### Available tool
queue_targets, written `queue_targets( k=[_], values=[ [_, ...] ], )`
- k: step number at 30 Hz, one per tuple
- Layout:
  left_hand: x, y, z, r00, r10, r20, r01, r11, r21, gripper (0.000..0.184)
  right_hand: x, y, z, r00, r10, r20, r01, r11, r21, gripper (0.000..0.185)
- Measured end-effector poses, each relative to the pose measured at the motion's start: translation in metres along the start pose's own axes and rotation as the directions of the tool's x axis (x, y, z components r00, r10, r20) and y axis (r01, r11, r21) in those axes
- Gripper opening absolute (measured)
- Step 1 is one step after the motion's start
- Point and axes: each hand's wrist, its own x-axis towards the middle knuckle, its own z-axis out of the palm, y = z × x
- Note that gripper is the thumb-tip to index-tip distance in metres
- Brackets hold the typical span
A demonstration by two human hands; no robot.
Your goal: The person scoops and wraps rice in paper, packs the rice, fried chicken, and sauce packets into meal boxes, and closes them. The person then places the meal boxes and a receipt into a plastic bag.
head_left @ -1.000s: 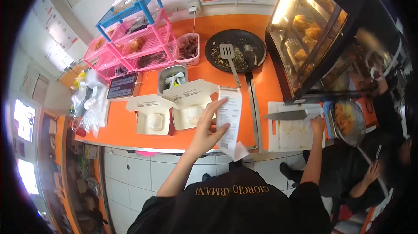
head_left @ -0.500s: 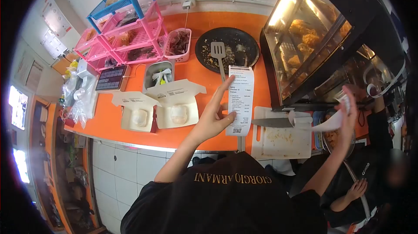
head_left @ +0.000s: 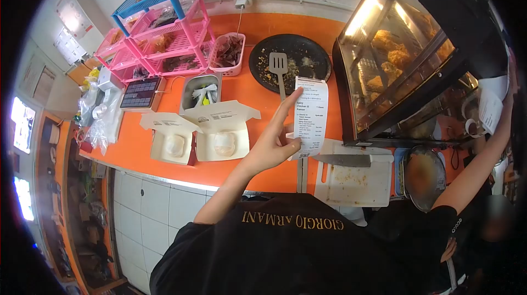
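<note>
My left hand (head_left: pixel 273 144) is closed on a long printed receipt (head_left: pixel 311 116), which hangs upright between its fingers above the counter. Far to the right, my right hand (head_left: pixel 508 111) is stretched out beside the food warmer (head_left: pixel 395 64), at the dim edge of the view. A second white paper slip (head_left: pixel 490 105) is in it, and its fingertips are hard to make out. Behind the receipt, a slotted spatula (head_left: pixel 279 67) rests in a black pan (head_left: pixel 261 78) with food bits. Two open cardboard boxes (head_left: pixel 233 113) (head_left: pixel 174 125) each contain a pale wrapped round item.
A knife (head_left: pixel 343 160) lies on the white cutting board (head_left: pixel 362 188). Beside it stands a bowl of orange food (head_left: pixel 422 171). Pink stacked racks (head_left: pixel 170 42), a metal container (head_left: pixel 200 86) and a tablet (head_left: pixel 141 94) are at left. Another person's hand (head_left: pixel 449 251) shows at lower right.
My right hand has swung outward to the right and away with its paper slip, from above the cutting board to beside the warmer. The left hand still holds the receipt.
</note>
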Motion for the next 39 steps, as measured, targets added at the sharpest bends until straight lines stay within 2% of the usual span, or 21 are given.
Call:
queue_targets(
  k=[1, 3, 6, 8, 9, 11, 13, 15, 16, 17, 18, 19, 20, 21, 23, 25, 26, 33, 35, 37, 39],
  values=[
    [0.001, 0.001, 0.000, 1.000, 0.003, -0.001, -0.003, 1.000, 0.002, 0.092, -0.022, -0.025, 0.004, 0.935, -0.346, 0.080, 0.351, 0.935, -0.056, 0.032],
    [0.002, 0.002, 0.000, 1.000, -0.010, 0.000, 0.010, 1.000, -0.028, 0.092, -0.029, -0.037, 0.007, 0.957, -0.284, 0.049, 0.287, 0.957, -0.051, 0.032],
    [0.005, 0.012, 0.002, 0.995, -0.101, -0.011, 0.100, 0.992, -0.071, 0.092, -0.042, -0.053, 0.005, 0.930, -0.358, 0.082, 0.366, 0.920, -0.137, 0.034],
    [0.007, 0.004, 0.003, 0.999, -0.039, -0.006, 0.039, 0.997, -0.068, 0.092, -0.059, -0.066, 0.009, 0.975, -0.210, 0.077, 0.210, 0.978, 0.016, 0.037],
    [0.008, 0.001, 0.003, 1.000, 0.019, -0.009, -0.020, 0.998, -0.064, 0.092, -0.058, -0.061, 0.008, 0.958, -0.273, 0.085, 0.278, 0.959, -0.050, 0.037],
    [0.009, 0.001, 0.003, 1.000, 0.014, -0.005, -0.015, 0.998, -0.054, 0.092, -0.062, -0.057, 0.012, 0.922, -0.387, 0.020, 0.371, 0.867, -0.333, 0.035],
    [0.009, 0.003, 0.003, 1.000, 0.014, -0.006, -0.014, 0.999, -0.042, 0.092, -0.055, -0.040, 0.010, 0.909, -0.413, 0.052, 0.406, 0.851, -0.334, 0.037],
    [0.008, 0.006, 0.004, 0.999, -0.039, -0.009, 0.038, 0.997, -0.066, 0.092, -0.026, 0.012, -0.003, 0.759, -0.633, 0.154, 0.597, 0.581, -0.554, 0.037],
    [0.005, 0.008, 0.005, 0.998, -0.050, -0.039, 0.047, 0.997, -0.063, 0.092, -0.036, 0.001, 0.004, 0.795, -0.599, 0.099, 0.586, 0.715, -0.381, 0.032],
    [0.004, 0.009, 0.007, 0.998, -0.048, -0.040, 0.045, 0.996, -0.071, 0.092, -0.049, -0.005, 0.008, 0.920, -0.383, 0.089, 0.392, 0.883, -0.259, 0.032],
    [0.001, 0.002, 0.003, 0.992, -0.115, -0.047, 0.113, 0.993, -0.031, 0.093, -0.058, -0.015, 0.012, 0.910, -0.414, 0.023, 0.412, 0.897, -0.159, 0.033],
    [0.003, -0.001, 0.006, 0.999, 0.004, -0.051, -0.006, 0.999, -0.043, 0.093, -0.068, -0.034, 0.012, 0.919, -0.395, 0.015, 0.377, 0.865, -0.330, 0.034],
    [0.004, 0.001, 0.009, 0.998, 0.005, -0.070, -0.010, 0.998, -0.062, 0.092, -0.069, -0.039, 0.010, 0.909, -0.415, 0.020, 0.400, 0.862, -0.310, 0.033],
    [0.005, 0.001, 0.010, 0.998, -0.009, -0.060, 0.004, 0.997, -0.078, 0.092, -0.067, -0.036, 0.011, 0.864, -0.503, -0.015, 0.491, 0.849, -0.193, 0.030],
    [0.006, 0.002, 0.012, 1.000, -0.010, -0.025, 0.008, 0.997, -0.074, 0.092, -0.071, -0.042, 0.013, 0.871, -0.488, -0.053, 0.483, 0.872, -0.081, 0.032],
    [0.005, 0.003, 0.012, 0.997, -0.040, -0.068, 0.034, 0.996, -0.087, 0.091, -0.067, -0.042, 0.010, 0.837, -0.547, -0.021, 0.542, 0.833, -0.106, 0.034],
    [0.006, 0.000, 0.008, 1.000, 0.024, -0.019, -0.024, 1.000, 0.005, 0.091, -0.067, -0.045, 0.008, 0.817, -0.577, -0.010, 0.570, 0.809, -0.140, 0.036],
    [0.002, -0.001, 0.008, 0.999, 0.035, -0.024, -0.036, 0.998, -0.055, 0.089, -0.066, -0.055, 0.002, 0.810, -0.585, 0.044, 0.583, 0.794, -0.174, 0.037],
    [0.000, 0.001, 0.007, 0.999, 0.039, -0.022, -0.040, 0.998, -0.039, 0.088, -0.065, -0.055, 0.000, 0.810, -0.584, 0.056, 0.584, 0.793, -0.173, 0.036],
    [-0.004, 0.001, 0.005, 0.999, 0.038, -0.030, -0.039, 0.999, -0.022, 0.087, -0.063, -0.051, -0.003, 0.860, -0.505, 0.077, 0.510, 0.844, -0.169, 0.036],
    [-0.011, 0.000, 0.001, 1.000, -0.009, -0.024, 0.008, 0.998, -0.060, 0.086, -0.058, -0.040, -0.009, 0.861, -0.504, 0.064, 0.504, 0.833, -0.229, 0.034]
  ],
)
